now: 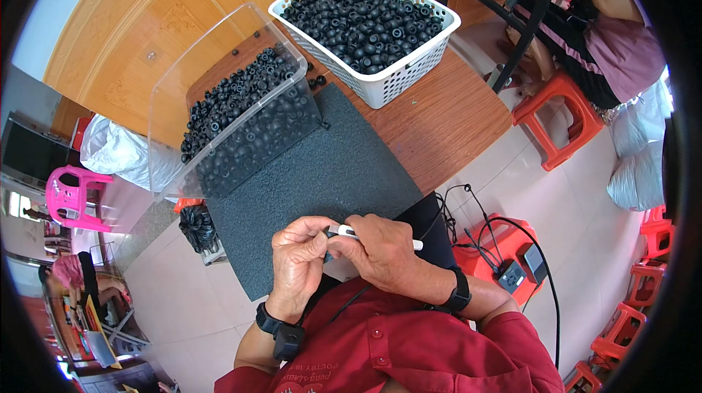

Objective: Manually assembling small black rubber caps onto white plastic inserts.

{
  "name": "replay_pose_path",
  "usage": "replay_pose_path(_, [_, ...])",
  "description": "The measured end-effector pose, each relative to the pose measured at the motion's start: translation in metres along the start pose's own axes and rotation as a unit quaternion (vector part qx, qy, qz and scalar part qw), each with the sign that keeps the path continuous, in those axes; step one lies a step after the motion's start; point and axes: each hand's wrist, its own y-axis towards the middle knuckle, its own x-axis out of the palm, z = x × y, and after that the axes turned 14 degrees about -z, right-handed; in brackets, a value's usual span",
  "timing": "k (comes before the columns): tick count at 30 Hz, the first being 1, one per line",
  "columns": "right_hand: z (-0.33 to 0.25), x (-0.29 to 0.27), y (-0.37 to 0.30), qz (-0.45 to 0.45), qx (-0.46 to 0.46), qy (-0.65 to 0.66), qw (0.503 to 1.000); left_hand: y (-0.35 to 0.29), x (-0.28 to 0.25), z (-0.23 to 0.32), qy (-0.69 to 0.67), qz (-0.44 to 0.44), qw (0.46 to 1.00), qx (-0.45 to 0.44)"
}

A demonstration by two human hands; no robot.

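My left hand [298, 258] is closed, with thumb and fingertips pinching a small black rounded part [331, 232]. My right hand [384, 250] is wrapped round a slim white pen-like tool [417, 244], whose front end meets the black part. The two hands come together over the near edge of a dark textured mat [351, 152]. Beyond them, a clear plastic bin [301, 64] lies tilted, its many black parts [227, 104] heaped inside. A white perforated basket [409, 73], filled with similar black parts, stands to its right. My fingers partly hide the tool and the held part.
The wooden table [453, 122] carries the basket, with a few loose parts between containers. A red stool [504, 247] at right holds black adapters [510, 276] and cables. Another person [614, 49] sits at far right. A black plastic bag [199, 228] is at left.
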Motion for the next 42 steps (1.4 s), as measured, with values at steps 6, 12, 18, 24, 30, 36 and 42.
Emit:
replay_pose_path(6, [0.003,0.0,0.0,-0.001,-0.016,-0.04,0.999,-0.001,0.0,-0.002,0.037,0.026,0.999,0.0])
replay_pose_path(12, [0.001,-0.001,0.001,-0.014,-0.043,-0.068,0.997,-0.001,0.003,0.0,0.008,0.038,0.999,-0.015])
replay_pose_path(18, [0.009,0.007,-0.004,-0.003,-0.006,0.053,0.999,0.001,0.0,-0.004,-0.034,0.005,0.999,-0.005])
replay_pose_path(24, [0.006,0.003,-0.001,0.004,0.021,0.03,0.999,0.001,0.002,-0.004,-0.029,0.019,0.999,0.003])
replay_pose_path(30, [0.008,0.004,-0.003,-0.005,0.022,0.023,0.999,-0.001,-0.005,-0.007,-0.029,0.026,0.999,-0.004])
replay_pose_path(36, [0.008,0.004,-0.002,0.002,0.007,0.011,1.0,0.001,0.0,-0.007,-0.017,0.015,1.0,0.006])
replay_pose_path(42, [0.008,0.002,-0.003,0.001,-0.007,-0.028,1.0,0.0,-0.001,-0.007,-0.006,0.01,1.0,0.008])
